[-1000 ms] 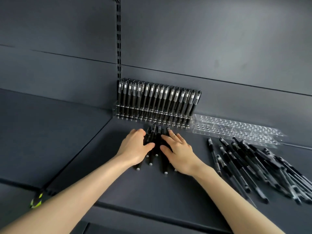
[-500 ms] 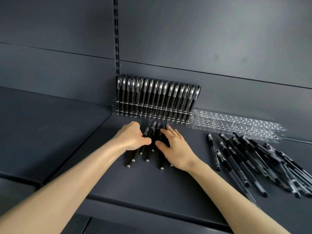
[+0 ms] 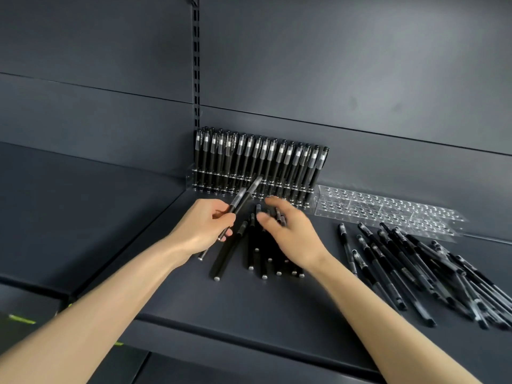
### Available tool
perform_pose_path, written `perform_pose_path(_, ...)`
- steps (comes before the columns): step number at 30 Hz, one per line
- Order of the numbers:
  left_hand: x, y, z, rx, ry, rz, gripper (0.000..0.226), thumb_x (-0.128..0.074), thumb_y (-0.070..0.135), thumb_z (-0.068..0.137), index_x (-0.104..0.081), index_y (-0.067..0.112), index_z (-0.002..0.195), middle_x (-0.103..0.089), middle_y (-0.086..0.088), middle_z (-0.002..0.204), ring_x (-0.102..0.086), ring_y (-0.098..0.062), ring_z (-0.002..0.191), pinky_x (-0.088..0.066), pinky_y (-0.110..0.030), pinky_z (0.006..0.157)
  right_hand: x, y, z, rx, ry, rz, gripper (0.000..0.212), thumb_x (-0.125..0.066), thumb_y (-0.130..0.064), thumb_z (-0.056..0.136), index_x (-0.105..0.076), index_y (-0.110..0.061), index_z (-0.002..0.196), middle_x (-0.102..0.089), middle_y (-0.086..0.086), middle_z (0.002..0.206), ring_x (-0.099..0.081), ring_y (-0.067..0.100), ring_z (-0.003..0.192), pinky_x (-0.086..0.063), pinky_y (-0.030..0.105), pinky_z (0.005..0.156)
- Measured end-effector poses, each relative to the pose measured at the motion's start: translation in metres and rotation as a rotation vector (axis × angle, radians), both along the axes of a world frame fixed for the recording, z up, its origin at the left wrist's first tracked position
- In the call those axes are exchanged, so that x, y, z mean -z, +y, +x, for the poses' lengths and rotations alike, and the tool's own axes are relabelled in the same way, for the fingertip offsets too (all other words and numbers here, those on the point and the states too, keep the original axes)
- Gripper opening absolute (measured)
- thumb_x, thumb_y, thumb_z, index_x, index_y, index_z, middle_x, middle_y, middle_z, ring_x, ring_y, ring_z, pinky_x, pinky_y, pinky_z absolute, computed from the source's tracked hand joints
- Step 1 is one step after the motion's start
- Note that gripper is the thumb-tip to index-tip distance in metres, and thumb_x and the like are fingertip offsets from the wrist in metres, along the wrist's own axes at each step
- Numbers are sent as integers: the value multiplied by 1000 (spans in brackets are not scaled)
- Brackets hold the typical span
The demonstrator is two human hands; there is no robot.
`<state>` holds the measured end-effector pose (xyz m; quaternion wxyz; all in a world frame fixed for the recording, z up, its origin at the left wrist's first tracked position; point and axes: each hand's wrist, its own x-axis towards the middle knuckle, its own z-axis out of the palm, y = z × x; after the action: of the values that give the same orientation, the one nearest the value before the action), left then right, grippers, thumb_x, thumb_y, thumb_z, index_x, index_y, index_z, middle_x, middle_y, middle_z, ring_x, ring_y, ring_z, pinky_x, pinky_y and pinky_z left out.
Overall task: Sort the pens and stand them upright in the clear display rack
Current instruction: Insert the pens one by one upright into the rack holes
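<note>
Dark grey metal shelf carries everything. At its back left corner, against the back panel, a clear display rack stands full of black capped pens, all upright in a close row. Just right of it, along the back edge, lies a second clear rack, its rows of holes showing.

The left hand has its fingers curled round two black pens (one sits a little higher than the other). They slant up and away toward the front of the full rack, their capped ends close to it.

The right hand, blurred, hangs with fingers apart and loosely bent over a bunch of black pens. These lie side by side in the middle of the shelf, just before the full rack. Whether the fingertips touch them I cannot tell.

Toward the right edge a loose heap of clear-barrelled pens lies crisscrossed, apart from the bunch.
</note>
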<state>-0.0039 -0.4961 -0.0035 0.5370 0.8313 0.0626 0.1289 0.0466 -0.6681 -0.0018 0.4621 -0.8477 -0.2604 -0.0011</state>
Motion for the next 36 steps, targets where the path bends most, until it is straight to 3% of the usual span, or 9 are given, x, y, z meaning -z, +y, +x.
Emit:
perform_pose_path(3,-3,1,-4,109,-111,-175,12,-58,8,90,-69,13,89,-65,-3,77,-67,-11,64,-56,-24,59,-18,11,2,-66,102,357,33,-61,-24,91,-54,-18,123,-66,-3,112,-62,5,101,-48,11,82)
perform_pose_path(7,-12,7,0,157,-193,-244,11,-65,7,87,-70,13,94,-69,1,78,-69,-17,72,-56,-25,63,-37,25,11,-36,42,564,11,-67,-17,87,-59,-15,94,-67,1,80,-63,4,69,-50,13,67)
perform_pose_path(11,-17,20,14,182,-228,-323,6,-70,7,82,-73,9,87,-73,-10,80,-69,-18,71,-56,-24,66,-44,37,24,-43,39,634,10,-63,-10,89,-57,-17,94,-68,-6,67,-64,6,66,-52,19,70)
perform_pose_path(17,-25,46,44,265,-210,-363,7,-73,8,79,-72,5,86,-73,-12,79,-69,-17,70,-53,-20,63,-53,63,43,48,-69,668,21,-63,-8,90,-51,-22,101,-66,-4,63,-62,10,62,-55,23,69)
perform_pose_path(21,-26,63,66,314,-193,-366,3,-72,8,80,-73,7,82,-72,-14,79,-69,-17,70,-53,-21,63,-54,82,58,142,-108,625,26,-56,-7,93,-46,-24,110,-66,-4,76,-65,9,67,-57,30,77)
perform_pose_path(23,-25,68,75,333,-180,-361,3,-73,8,80,-73,7,83,-72,-13,76,-67,-15,66,-52,-19,61,-52,88,63,173,-139,634,26,-58,-10,93,-47,-22,113,-66,0,80,-66,10,68,-58,30,75)
perform_pose_path(27,-16,71,86,235,-201,-402,7,-68,16,85,-72,11,89,-73,-3,78,-69,-12,75,-55,-20,62,-56,91,72,251,-218,660,26,-62,-7,90,-49,-20,107,-60,3,82,-65,13,64,-58,31,67)
perform_pose_path(32,1,76,83,72,-370,-204,14,-55,33,93,-67,26,92,-54,8,55,-49,-4,47,-43,-18,46,-66,91,83,309,-365,584,37,-65,-7,87,-48,-36,101,-62,-5,76,-66,16,60,-55,24,59)
perform_pose_path(36,4,74,82,18,-439,-156,19,-47,34,97,-64,26,94,-42,13,47,-38,-2,42,-30,-10,42,-66,99,86,327,-466,449,40,-65,-12,89,-45,-45,100,-64,-8,82,-66,15,61,-58,37,66)
